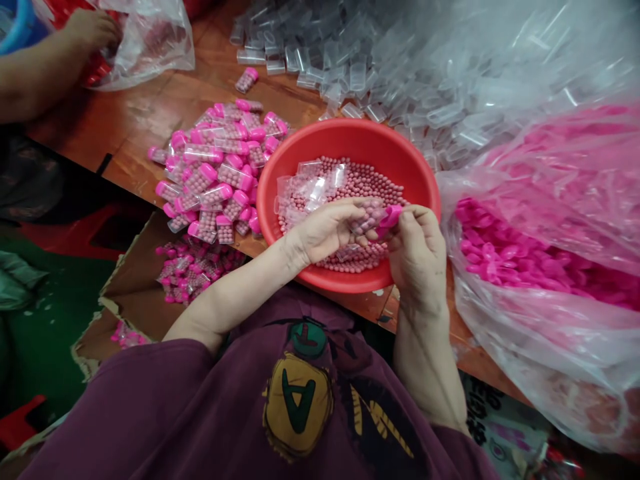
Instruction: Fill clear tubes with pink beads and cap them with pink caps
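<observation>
Over a red plastic basin (350, 137), my left hand (335, 227) is closed around a small clear bottle (367, 215) filled with pink beads. My right hand (417, 243) pinches a bright pink cap (389, 219) at the mouth of that bottle; whether it is seated cannot be made out. Below both hands, many pink beads (370, 175) cover the basin's bottom. Several clear bottles (315, 183) lie on the beads, left of the middle. To the left of the basin is a heap of filled bottles with pink caps (220, 170).
Clear bottles (360, 70) are piled across the back. On the right, a plastic bag (480, 320) holds loose pink caps (495, 250). A cardboard box (135, 280) with more capped bottles stands below the table's left edge. Another person's hand (93, 30) is at the upper left.
</observation>
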A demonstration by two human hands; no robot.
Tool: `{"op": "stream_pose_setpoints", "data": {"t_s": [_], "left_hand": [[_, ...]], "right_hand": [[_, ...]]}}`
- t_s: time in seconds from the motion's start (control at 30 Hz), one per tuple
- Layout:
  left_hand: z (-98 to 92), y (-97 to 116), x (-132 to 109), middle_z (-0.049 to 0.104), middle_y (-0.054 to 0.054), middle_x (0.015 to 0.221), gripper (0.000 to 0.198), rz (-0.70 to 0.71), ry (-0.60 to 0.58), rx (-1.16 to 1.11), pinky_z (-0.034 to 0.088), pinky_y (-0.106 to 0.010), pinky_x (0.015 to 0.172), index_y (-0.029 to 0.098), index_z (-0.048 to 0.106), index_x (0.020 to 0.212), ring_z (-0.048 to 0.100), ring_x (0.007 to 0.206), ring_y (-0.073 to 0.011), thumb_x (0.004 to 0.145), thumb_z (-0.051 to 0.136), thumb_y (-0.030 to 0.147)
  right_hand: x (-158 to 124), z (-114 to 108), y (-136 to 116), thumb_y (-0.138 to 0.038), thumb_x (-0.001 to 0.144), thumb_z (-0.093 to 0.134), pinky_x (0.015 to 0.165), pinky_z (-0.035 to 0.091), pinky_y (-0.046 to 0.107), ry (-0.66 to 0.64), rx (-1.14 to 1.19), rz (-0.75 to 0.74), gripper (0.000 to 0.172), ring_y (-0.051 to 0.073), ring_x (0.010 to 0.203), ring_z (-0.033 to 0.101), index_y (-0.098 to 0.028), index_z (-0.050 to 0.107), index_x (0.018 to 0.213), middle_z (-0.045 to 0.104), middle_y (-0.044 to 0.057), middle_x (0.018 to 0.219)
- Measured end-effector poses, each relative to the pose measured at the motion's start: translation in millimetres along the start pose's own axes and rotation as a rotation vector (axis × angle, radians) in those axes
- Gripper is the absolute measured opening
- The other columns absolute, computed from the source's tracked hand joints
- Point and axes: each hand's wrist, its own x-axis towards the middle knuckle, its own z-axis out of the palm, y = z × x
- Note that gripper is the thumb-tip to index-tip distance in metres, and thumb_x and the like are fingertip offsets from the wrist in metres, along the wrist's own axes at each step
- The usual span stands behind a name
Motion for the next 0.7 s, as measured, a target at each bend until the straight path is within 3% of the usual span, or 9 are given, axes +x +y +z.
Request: {"op": "stream_pose_setpoints", "data": {"t_s": [0.1,0.17,0.27,0.4,0.6,0.7], "left_hand": [[-1.2,-1,1,0.073,-0.004,0.083,0.018,0.019,0.008,0.002,0.050,-0.030,0.068,0.015,0.074,0.106,0.068,0.070,-0.0151,0.097,0.060,0.007],[-1.1,-1,0,0.073,-0.003,0.082,0.017,0.023,0.023,0.026,0.047,-0.029,0.065,0.015,0.073,0.106,0.067,0.068,-0.0138,0.095,0.062,0.008],[-0.9,-2,-1,0.072,-0.002,0.083,0.016,0.017,0.030,0.067,0.045,-0.027,0.060,0.015,0.072,0.104,0.066,0.065,-0.0125,0.092,0.064,0.007],[-1.5,-3,-3,0.070,-0.002,0.083,0.005,0.022,-0.045,0.133,0.040,-0.023,0.056,0.014,0.070,0.095,0.064,0.062,-0.0096,0.094,0.067,0.010],[-2.7,-5,-3,0.068,-0.001,0.079,0.016,0.020,-0.003,0.166,0.038,-0.023,0.055,0.012,0.072,0.101,0.061,0.059,-0.0091,0.096,0.059,0.005],[-5.4,-7,2,0.071,-0.002,0.082,0.020,0.031,0.027,0.166,0.039,-0.024,0.057,0.012,0.074,0.108,0.062,0.062,-0.0102,0.094,0.062,0.007]], "right_hand": [[-3,-5,-7,-0.066,0.105,0.073,0.083,0.069,0.042,0.083,0.089,0.057,0.034,0.024,0.091,0.077,-0.033,0.070,0.114,0.076,0.003,0.106],[-2,-11,-10,-0.067,0.102,0.077,0.087,0.070,0.043,0.084,0.055,0.051,0.037,0.024,0.094,0.078,-0.032,0.073,0.115,0.079,0.004,0.111],[3,-20,-13,-0.071,0.103,0.075,0.078,0.070,0.043,0.046,0.033,0.043,0.041,0.023,0.083,0.078,-0.034,0.073,0.120,0.080,0.004,0.109],[8,-26,-18,-0.064,0.106,0.076,0.067,0.065,0.037,-0.016,-0.035,-0.014,0.035,0.018,0.071,0.072,-0.031,0.078,0.118,0.079,0.002,0.099],[12,-30,-26,-0.041,0.105,0.082,0.089,0.067,0.040,-0.139,-0.113,-0.164,0.015,0.021,0.093,0.077,-0.028,0.082,0.114,0.083,0.004,0.107],[14,-34,-23,-0.033,0.109,0.078,0.093,0.065,0.044,-0.088,-0.279,-0.271,0.011,0.025,0.102,0.078,-0.032,0.084,0.118,0.084,0.007,0.111]]}}
